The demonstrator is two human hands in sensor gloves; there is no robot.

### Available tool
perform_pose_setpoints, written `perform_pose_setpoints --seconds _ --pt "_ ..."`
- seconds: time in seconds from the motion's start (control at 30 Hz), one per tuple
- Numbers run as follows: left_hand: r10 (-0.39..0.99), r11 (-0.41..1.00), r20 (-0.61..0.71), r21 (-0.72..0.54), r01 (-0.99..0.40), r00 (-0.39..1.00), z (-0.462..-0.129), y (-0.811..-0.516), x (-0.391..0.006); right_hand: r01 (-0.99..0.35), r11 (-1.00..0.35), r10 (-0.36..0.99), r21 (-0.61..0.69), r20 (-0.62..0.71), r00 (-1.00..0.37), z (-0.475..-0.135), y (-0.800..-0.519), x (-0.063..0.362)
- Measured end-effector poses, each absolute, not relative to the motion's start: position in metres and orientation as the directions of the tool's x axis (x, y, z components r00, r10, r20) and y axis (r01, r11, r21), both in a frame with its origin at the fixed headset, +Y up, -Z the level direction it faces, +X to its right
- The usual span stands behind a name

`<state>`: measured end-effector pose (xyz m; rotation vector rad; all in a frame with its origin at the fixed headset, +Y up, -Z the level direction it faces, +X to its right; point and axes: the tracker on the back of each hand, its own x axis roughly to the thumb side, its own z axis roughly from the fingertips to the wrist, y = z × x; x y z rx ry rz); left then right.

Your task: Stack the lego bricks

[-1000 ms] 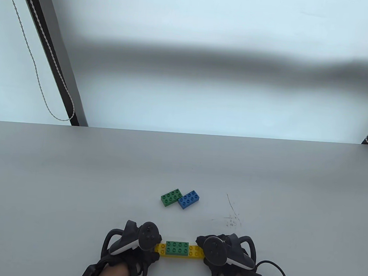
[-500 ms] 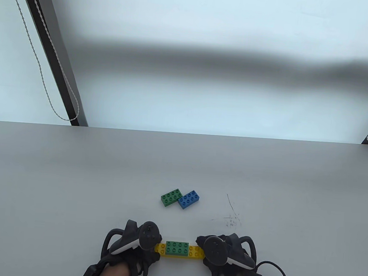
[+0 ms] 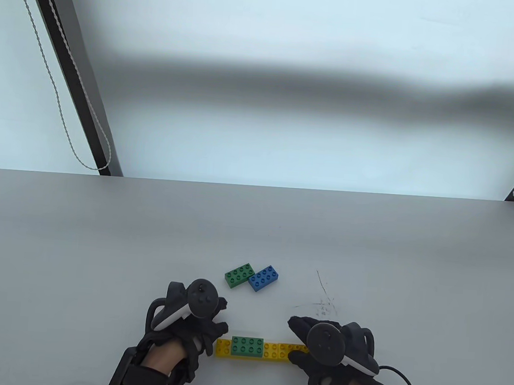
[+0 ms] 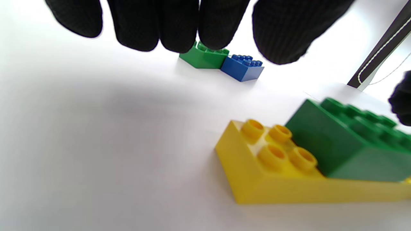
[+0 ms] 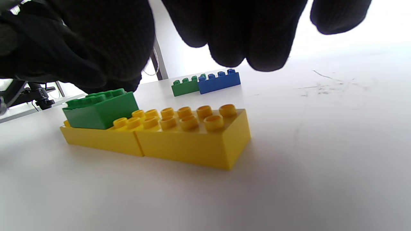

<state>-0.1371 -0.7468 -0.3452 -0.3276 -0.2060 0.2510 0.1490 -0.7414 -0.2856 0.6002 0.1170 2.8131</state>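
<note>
Though studs show on the green brick [image 5: 101, 110] — no readable lettering.

Brick layout on the tabletop [image 3: 102, 242]

Two base bricks [image 3: 271, 352] lie end to end near the front edge; a stacked brick [image 3: 247, 347] sits on the left base brick. Behind them, well apart, two loose bricks [image 3: 251, 277] lie touching, side by side. The left hand [image 3: 193, 325] is at the row's left end, the right hand [image 3: 328, 353] at its right end.

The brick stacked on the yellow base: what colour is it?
Green. The stacked brick sits on the yellow base, clearest in the right wrist view.
</note>
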Motion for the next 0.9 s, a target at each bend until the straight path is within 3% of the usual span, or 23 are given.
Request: perform_pose_setpoints --seconds 0.23,0.47,0.67,0.9 --pt "0.124 0.959 0.144 -0.273 -0.081 0.982 -0.384 -0.739 -0.119 -0.255 -0.962 0.271 0.092 0.384 -0.882 -0.288 -0.741 0.157" --pt "0.101 0.95 0.048 -0.301 -0.082 0.994 -0.416 -0.758 -0.118 -0.248 -0.965 0.262 0.088 0.38 -0.887 -0.289 -0.74 0.16" --pt "0.118 0.937 -0.002 -0.33 -0.112 0.993 -0.427 -0.776 -0.119 -0.245 -0.966 0.259 0.087 0.376 -0.89 -0.29 -0.739 0.164" --pt "0.051 0.95 -0.005 -0.309 -0.05 0.999 -0.429 -0.783 -0.113 -0.246 -0.965 0.264 0.096 0.363 -0.894 -0.292 -0.739 0.17"
